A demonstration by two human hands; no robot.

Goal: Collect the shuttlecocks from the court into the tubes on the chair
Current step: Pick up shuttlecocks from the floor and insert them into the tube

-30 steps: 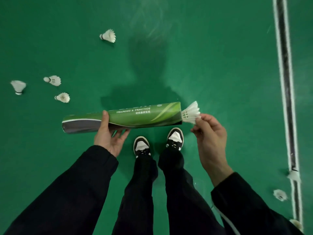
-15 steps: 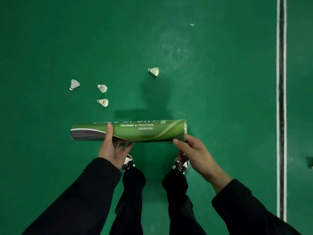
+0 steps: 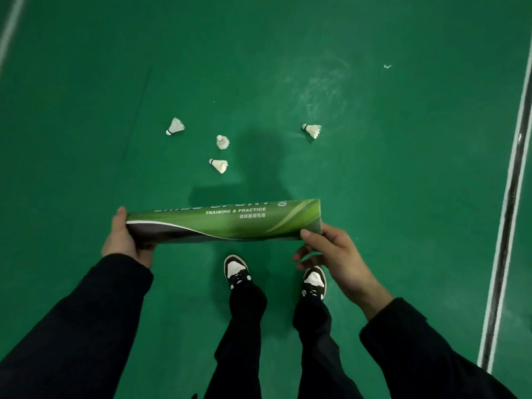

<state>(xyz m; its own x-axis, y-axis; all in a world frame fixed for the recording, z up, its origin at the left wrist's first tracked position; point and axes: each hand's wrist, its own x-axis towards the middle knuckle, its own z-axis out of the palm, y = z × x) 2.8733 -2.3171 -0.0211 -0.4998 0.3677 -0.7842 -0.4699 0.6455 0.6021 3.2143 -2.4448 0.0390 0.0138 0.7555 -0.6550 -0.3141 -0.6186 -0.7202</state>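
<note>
Underfoot: a green court floor [image 3: 374,197] with a dull sheen and pale scuff marks toward the upper right.
Lines: a white-edged dark court line [image 3: 509,226] runs down the right side; a second white line [image 3: 11,27] crosses the top left corner.
Tube: a green shuttlecock tube [image 3: 224,221] printed "TRAINING & PRACTICE" lies level across the middle of the view, above the floor, held at both ends.
Tube contents: cannot be told; neither end shows its inside.
Left hand: the left hand [image 3: 123,240] cups the tube's grey-and-white left end, thumb on top, fingers curled beneath.
Right hand: the right hand [image 3: 334,251] grips the right end, thumb along the near side, fingers wrapped under.
Shuttlecocks: four white ones lie on the floor beyond the tube, three close together at left, namely the far-left shuttlecock [image 3: 175,126], middle shuttlecock [image 3: 222,141] and nearest shuttlecock [image 3: 219,165]; a lone shuttlecock [image 3: 312,130] lies apart to the right.
Scrap: a small white fleck [image 3: 387,66] sits far off, upper right.
Person: black sleeves, dark trousers, black-and-white shoes [image 3: 236,270] planted below the tube.
Shadow: the person's shadow falls between the shuttlecocks and the tube.
</note>
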